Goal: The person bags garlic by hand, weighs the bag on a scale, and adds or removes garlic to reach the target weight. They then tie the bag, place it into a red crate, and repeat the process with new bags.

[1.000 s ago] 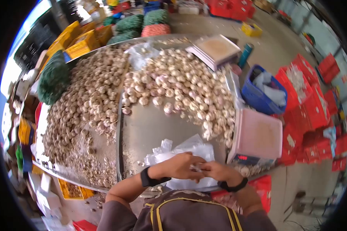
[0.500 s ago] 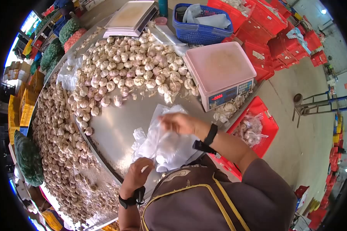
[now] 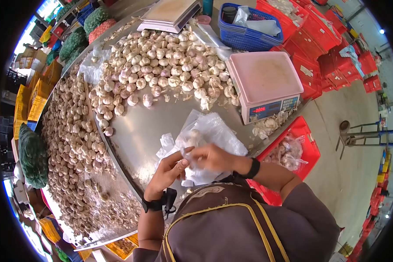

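My left hand [image 3: 167, 174] and my right hand [image 3: 215, 158] meet over the near side of the steel table [image 3: 137, 131]. Their fingers are closed on the gathered top of a clear plastic bag [image 3: 195, 139], which shows pale garlic inside. My right hand is slightly blurred and covers part of the bag. Beneath it lies a stack of flat plastic bags [image 3: 220, 131], with crumpled plastic at its left edge. Beyond my hands spreads a pile of garlic bulbs [image 3: 161, 65].
A pink-topped scale [image 3: 266, 83] stands at the right, loose peelings beside it. Below it, a red crate [image 3: 308, 159] holds bagged garlic. At the back are another scale [image 3: 170, 13] and a blue basket [image 3: 249, 37]. More garlic [image 3: 74, 166] covers the left section behind a raised edge.
My hands were apart and have come together at the top of the bag. My left hand moved up, my right hand down. The whole view has shifted slightly.
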### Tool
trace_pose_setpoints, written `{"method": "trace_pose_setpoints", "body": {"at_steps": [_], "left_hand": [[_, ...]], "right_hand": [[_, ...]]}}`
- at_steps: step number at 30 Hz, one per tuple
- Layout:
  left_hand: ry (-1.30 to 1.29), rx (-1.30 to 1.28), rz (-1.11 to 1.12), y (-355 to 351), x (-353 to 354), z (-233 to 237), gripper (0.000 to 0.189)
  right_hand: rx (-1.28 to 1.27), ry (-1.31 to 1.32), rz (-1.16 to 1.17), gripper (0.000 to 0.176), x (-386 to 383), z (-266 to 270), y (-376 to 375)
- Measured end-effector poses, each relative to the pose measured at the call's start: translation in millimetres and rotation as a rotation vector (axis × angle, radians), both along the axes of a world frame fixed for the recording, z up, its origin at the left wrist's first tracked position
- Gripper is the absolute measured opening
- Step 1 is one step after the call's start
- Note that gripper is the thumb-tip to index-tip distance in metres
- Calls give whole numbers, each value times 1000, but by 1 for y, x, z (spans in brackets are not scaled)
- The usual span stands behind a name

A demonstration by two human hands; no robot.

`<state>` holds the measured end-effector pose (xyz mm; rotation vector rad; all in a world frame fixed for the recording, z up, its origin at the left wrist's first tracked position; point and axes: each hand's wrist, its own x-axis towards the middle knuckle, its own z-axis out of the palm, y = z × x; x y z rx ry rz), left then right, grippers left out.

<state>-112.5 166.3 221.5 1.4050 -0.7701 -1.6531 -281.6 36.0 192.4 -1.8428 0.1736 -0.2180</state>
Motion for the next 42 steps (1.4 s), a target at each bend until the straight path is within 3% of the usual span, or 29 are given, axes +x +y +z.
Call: {"method": "trace_pose_setpoints", "body": {"at_steps": [1,2,3,4,6,8,10,12,15,18,19,22,24,25,26,28,29,30,32,33,35,37,40,42], "left_hand": [[-124,18,87,0,-7,-6,32],[-124,16,83,4,-5,-18,32],[-236,-47,105,7,0,-30,26],[-347,-112,131,8,4,-40,25],[-255,-41,179,10,-7,-15,32],[-348,-304,-114,11,-16,9,35],[-422,-474,-285,9,-26,14,37],[-337,-438,-247,11,-29,-2,32],[-58,-293,112,13,-16,-23,20],[60,-408,126,-5,-25,-5,18],[30,-450,73,-12,-34,4,17],[73,-462,-54,-20,-43,16,18],[-112,-523,17,-29,-54,26,30],[-258,-489,-65,-31,-49,24,40],[-317,-454,-24,-31,-49,16,37],[-301,-321,-5,-28,-46,1,34],[-288,-308,26,-26,-48,-8,26],[-275,-308,1,-23,-49,-18,26],[-249,-208,-54,-25,-56,-35,20],[-309,-224,-81,-29,-61,-33,16],[-305,-219,-125,-29,-67,-48,15],[-348,-222,-160,-30,-74,-52,14],[-356,-199,-201,-25,-77,-61,14],[-372,-210,-223,-21,-76,-59,15]], "right_hand": [[436,89,-220,13,-3,-29,-17],[874,176,-438,15,-7,-57,-34],[1448,84,-441,22,-5,-58,-50],[1516,98,-336,22,-9,-58,-44],[1364,177,36,29,-4,-15,-22],[1453,118,-205,32,3,-69,-38],[1408,118,-683,31,5,-113,-57],[1378,91,-720,38,-1,-113,-55],[821,57,-482,63,-4,-99,-23],[-370,-14,-229,32,-17,-97,8],[-371,-11,-241,32,-22,-91,8],[-14,30,-642,13,-52,-68,-6],[27,134,-920,17,-101,-51,-17],[158,90,-1097,20,-132,-60,-21],[167,109,-1286,21,-154,-34,-18],[141,-20,-1584,20,-206,-35,-16],[2,-124,-1662,21,-217,-27,-11],[171,-65,-1739,21,-244,-43,-6],[-296,106,-1840,33,-256,-78,0],[-306,110,-1871,33,-241,-68,-3],[-657,321,-1452,46,-198,-43,-4],[-249,472,-1156,38,-172,-91,-13],[-392,715,-788,42,-122,-138,-30],[-493,756,-664,24,-97,-192,-33]]}}
